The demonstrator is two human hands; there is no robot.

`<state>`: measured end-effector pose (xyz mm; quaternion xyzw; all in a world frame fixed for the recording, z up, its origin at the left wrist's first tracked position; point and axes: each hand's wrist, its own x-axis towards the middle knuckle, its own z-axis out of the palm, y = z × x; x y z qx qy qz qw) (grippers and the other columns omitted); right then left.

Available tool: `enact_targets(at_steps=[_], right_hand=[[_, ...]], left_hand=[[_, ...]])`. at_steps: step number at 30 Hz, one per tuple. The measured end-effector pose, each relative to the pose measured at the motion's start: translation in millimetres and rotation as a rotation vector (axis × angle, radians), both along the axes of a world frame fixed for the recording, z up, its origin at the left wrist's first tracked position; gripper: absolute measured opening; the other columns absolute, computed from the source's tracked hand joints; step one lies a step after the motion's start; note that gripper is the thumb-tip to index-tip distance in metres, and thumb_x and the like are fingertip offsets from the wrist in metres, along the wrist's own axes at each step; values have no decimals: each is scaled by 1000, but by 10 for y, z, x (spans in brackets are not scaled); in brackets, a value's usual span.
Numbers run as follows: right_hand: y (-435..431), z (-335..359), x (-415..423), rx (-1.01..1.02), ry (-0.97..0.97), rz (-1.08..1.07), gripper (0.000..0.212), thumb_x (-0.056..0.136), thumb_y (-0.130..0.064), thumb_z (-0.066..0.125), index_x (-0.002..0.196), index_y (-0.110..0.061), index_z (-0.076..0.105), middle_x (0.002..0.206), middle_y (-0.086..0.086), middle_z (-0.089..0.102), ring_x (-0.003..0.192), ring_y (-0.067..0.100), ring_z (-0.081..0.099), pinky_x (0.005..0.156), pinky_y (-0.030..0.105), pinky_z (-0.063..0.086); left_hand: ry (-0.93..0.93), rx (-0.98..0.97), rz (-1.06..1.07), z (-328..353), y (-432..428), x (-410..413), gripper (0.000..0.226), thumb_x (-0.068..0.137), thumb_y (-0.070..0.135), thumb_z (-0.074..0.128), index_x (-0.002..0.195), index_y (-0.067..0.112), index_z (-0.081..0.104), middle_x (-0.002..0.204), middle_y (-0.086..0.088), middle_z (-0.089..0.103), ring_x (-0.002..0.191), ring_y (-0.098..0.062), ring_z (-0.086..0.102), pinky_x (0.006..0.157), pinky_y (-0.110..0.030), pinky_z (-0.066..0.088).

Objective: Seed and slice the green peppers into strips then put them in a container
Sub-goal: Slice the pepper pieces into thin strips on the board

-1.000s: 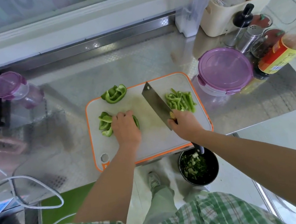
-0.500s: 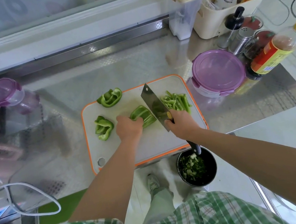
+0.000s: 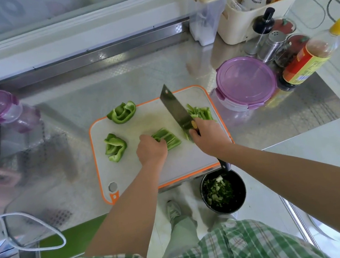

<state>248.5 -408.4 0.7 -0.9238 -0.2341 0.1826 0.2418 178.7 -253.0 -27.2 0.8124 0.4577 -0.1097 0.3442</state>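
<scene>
left grip [image 3: 151,149]: fingers curled, holds down flat pepper piece [image 3: 168,138] at middle of cutting board [image 3: 152,118] | right grip [image 3: 208,138]: closed round knife [image 3: 175,108] handle, blade just right of that piece | cut strips [image 3: 201,111]: board's right side, beyond the blade

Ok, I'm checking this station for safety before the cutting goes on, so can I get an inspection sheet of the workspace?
Surface: steel counter with an orange-rimmed board on it.
Job's things: flattened pepper mid-board, two chunks to its left, strips to its right; lidded container right of the board.
Clutter: bottle, shaker and caddy at back right; jar at left.
Hands: left hand holds the pepper down; right hand grips the knife, blade between pepper and strips.
Cables: white cable loops at lower left, away from the board.
Surroundings: scrap bin on the floor below the board; a shoe beside it.
</scene>
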Motion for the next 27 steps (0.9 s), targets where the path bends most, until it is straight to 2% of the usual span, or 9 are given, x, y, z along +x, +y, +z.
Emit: enact_targets(at_steps=[2,5,8,10,12,17,22,25,27], right_hand=[[-39,-4,57,12,7,-66,13,96,-18,47,87,-9,46,68,7,49,64,27,46,53,32,35],[-101,-45,103,41,42,-154,20,95,-18,47,77,-12,40,63,5,44,62,27,45,53,33,34],[-158,-67,97,49,62,-194,29,95,-19,49,70,-20,34,60,3,42,59,25,44,52,33,35],[-191,-82,89,67,84,-201,25,95,-20,50,74,-18,37,61,4,44,60,26,46,55,36,39],[-216,-106,90,96,96,-214,22,94,-21,51,77,-13,40,62,6,46,61,28,48,56,37,40],[-250,-145,99,129,108,-214,23,94,-20,52,74,-20,40,61,3,46,59,27,48,53,32,37],[-279,-157,119,170,135,-208,12,94,-21,52,83,-17,48,66,7,52,60,33,57,54,39,49],[-252,-154,133,172,123,-203,33,94,-20,53,68,-31,35,59,0,46,55,28,53,51,35,43],[-225,-158,142,162,109,-197,38,94,-21,53,66,-32,30,57,-3,42,53,22,46,51,33,37]], left_hand=[[29,88,-76,53,-5,-32,44,90,30,61,119,2,44,111,-17,62,103,-37,61,74,-36,46],[64,393,-185,109,-5,-70,51,84,36,67,118,4,46,120,-18,49,111,-35,50,85,-39,45],[-99,630,-382,105,-46,31,33,83,31,63,110,11,59,110,-11,54,105,-31,47,85,-39,40],[-219,585,-524,90,-137,154,23,87,30,59,105,18,67,105,-6,59,105,-29,46,84,-37,36],[-178,499,-590,78,-277,280,28,90,37,58,111,22,68,112,-5,59,111,-29,43,87,-37,34],[-5,463,-549,-15,-445,470,34,89,46,62,113,22,66,119,-7,59,117,-31,40,94,-39,32],[-108,405,-417,-46,-284,419,18,91,35,63,102,26,74,101,-4,70,109,-29,44,87,-37,29],[-142,380,-366,-30,-192,392,18,93,28,60,103,27,74,98,-5,71,106,-29,45,86,-35,26],[-134,389,-340,-20,-176,406,19,93,26,58,103,25,74,97,-5,71,106,-29,45,86,-36,27]])
